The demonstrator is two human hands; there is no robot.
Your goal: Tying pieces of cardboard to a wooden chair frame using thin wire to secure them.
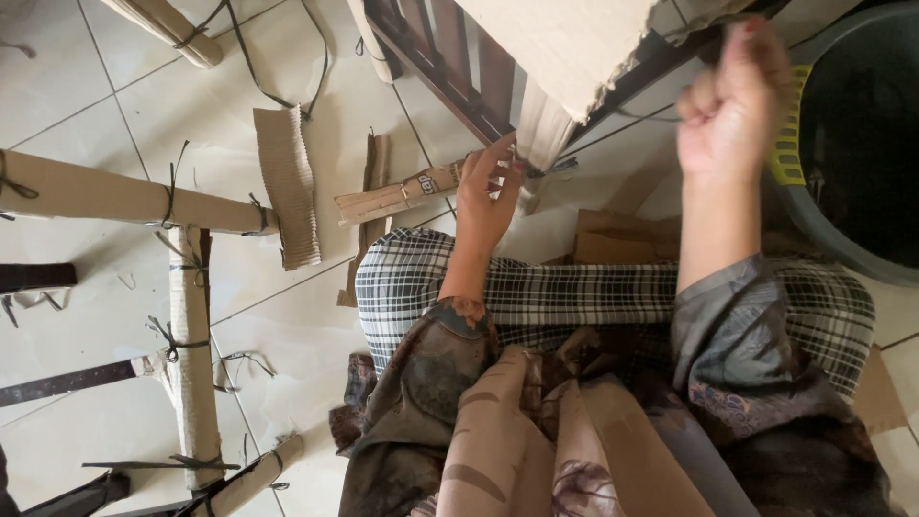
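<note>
Cardboard wraps the leg that I am working on: a pale sleeve round a dark wooden chair part, running up and away from me toward the frame overhead. My left hand sits right at the sleeve's lower end, fingers pinched on the cardboard edge where a thin dark tie crosses it. That pinch looks narrow and closed on the wrap, though I cannot tell whether the tie itself is caught in it.

My right hand is raised well to the right of the leg and higher than the left, curled into a fist beside the yellow-trimmed rim of a grey tub. Blur hides what the fist holds; a thin dark line seems to run from the leg toward it, but I cannot be sure of that.

So the leg lies just ahead of the left hand, its long axis pointing away and slightly leftward, and the left is plainly nearer. The right stands apart, off along the line of the tie.

Corrugated scraps lie on the tile, and other wrapped bars lie to my left.
</note>
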